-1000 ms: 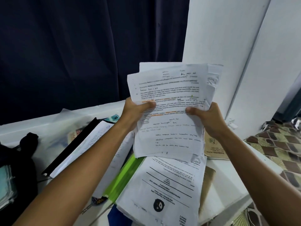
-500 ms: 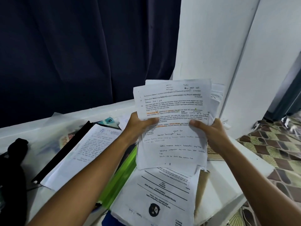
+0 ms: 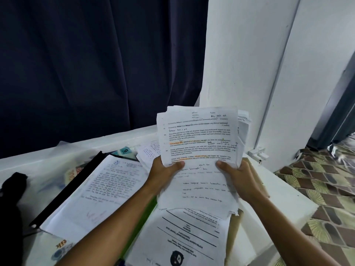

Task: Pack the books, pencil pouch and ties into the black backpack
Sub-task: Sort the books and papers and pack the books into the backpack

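Both hands, left hand (image 3: 163,172) and right hand (image 3: 239,176), clasp the sheaf of papers (image 3: 199,160), now lowered toward the tabletop (image 3: 269,204); packing hasn't begun.

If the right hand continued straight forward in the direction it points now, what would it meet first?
Probably the white wall behind the table. The right hand, gripping the stack of papers, points forward and slightly up; nothing else appears between, though the depth is hard to judge.

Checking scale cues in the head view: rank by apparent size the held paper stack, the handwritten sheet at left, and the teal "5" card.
1. Held paper stack and handwritten sheet: alike, and the stack is nearer, so unranked.
2. Teal "5" card: clearly smallest, partly covered.
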Motion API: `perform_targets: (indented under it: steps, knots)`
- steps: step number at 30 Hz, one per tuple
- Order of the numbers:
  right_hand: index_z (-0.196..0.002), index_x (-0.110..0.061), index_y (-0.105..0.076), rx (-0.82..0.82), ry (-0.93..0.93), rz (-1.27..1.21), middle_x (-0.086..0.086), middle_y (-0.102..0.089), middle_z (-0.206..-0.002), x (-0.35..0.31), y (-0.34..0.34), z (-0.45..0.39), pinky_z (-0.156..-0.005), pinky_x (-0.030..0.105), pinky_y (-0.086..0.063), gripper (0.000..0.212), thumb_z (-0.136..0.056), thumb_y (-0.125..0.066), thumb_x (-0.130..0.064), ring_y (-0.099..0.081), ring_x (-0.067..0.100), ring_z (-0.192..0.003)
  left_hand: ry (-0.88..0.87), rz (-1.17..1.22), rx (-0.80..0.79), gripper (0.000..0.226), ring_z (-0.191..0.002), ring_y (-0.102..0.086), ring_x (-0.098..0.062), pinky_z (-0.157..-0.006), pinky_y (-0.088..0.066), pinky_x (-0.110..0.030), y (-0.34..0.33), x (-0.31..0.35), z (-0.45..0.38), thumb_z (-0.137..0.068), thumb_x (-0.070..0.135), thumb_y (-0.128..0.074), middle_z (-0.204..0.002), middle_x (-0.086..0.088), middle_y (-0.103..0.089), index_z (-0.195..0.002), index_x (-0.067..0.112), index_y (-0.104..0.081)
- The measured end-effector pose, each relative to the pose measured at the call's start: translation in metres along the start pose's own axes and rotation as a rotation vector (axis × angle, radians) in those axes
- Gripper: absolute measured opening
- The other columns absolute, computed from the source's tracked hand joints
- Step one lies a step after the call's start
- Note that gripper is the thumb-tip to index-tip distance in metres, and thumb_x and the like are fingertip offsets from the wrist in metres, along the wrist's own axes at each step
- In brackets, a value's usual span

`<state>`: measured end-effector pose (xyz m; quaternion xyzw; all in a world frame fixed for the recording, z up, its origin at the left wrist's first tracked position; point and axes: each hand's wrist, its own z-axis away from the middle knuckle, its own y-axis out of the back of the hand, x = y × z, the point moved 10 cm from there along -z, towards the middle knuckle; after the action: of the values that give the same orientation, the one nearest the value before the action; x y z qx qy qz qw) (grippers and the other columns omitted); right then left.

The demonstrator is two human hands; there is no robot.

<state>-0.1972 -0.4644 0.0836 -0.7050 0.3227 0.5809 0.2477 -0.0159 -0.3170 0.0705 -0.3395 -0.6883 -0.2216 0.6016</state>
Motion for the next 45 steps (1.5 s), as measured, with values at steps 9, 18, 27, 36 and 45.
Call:
perform_targets:
  steps: [9, 18, 27, 36, 45]
  knots:
    - [-0.107, -0.007, -0.069, 0.043, 0.086, -0.087, 0.009, -0.076, -0.100, -0.010, 0.004, -0.002, -0.076, 0.042, -0.061, 0.031, -0.078, -0.075, -0.015, -0.073, 0.028, -0.090, -0.134, 0.029, 0.078, 0.035, -0.092, -0.072, -0.012, -0.071, -0.055, -0.019, 0.008, 0.031, 0.000, -0.077, 0.001, -0.075, -0.096, 0.005, -0.076, -0.109, 0.010, -0.066]
    - [-0.104, -0.009, -0.061, 0.063, 0.271, -0.197, 0.002, -0.076, -0.092, -0.070, 0.015, -0.014, -0.063, 0.030, -0.059, 0.033, -0.074, -0.072, -0.020, -0.074, 0.023, -0.083, -0.272, -0.041, 0.049, 0.035, -0.091, -0.071, -0.014, -0.070, -0.057, -0.025, -0.003, 0.099, -0.027, -0.075, 0.012, -0.081, -0.100, 0.002, -0.073, -0.104, 0.019, -0.062]
    - [-0.113, -0.001, -0.061, -0.055, 0.142, -0.270, 0.014, -0.074, -0.104, -0.054, 0.012, -0.032, -0.069, 0.034, -0.059, 0.045, -0.073, -0.077, -0.013, -0.071, 0.034, -0.094, -0.022, -0.064, -0.131, 0.042, -0.097, -0.072, -0.024, -0.078, -0.059, -0.032, -0.012, 0.060, -0.045, -0.068, 0.011, -0.082, -0.102, -0.003, -0.076, -0.107, 0.010, -0.068]
    - [-0.093, -0.014, -0.069, -0.036, 0.055, -0.112, 0.000, -0.077, -0.088, -0.020, 0.005, -0.035, -0.070, 0.031, -0.059, 0.011, -0.083, -0.072, -0.014, -0.073, 0.022, -0.085, 0.011, -0.154, -0.020, 0.029, -0.097, -0.072, -0.022, -0.087, -0.058, -0.040, -0.001, 0.004, -0.036, -0.073, 0.007, -0.081, -0.100, -0.002, -0.075, -0.099, 0.015, -0.071]
    - [-0.116, -0.006, -0.066, -0.299, 0.025, -0.071, 0.010, -0.072, -0.115, -0.035, -0.003, -0.037, -0.085, 0.041, -0.058, 0.034, -0.082, -0.067, -0.015, -0.070, 0.029, -0.103, -0.027, 0.100, -0.061, 0.029, -0.088, -0.073, -0.017, -0.070, -0.058, -0.025, -0.012, 0.074, -0.043, -0.079, -0.011, -0.070, -0.096, -0.002, -0.076, -0.103, 0.004, -0.069]
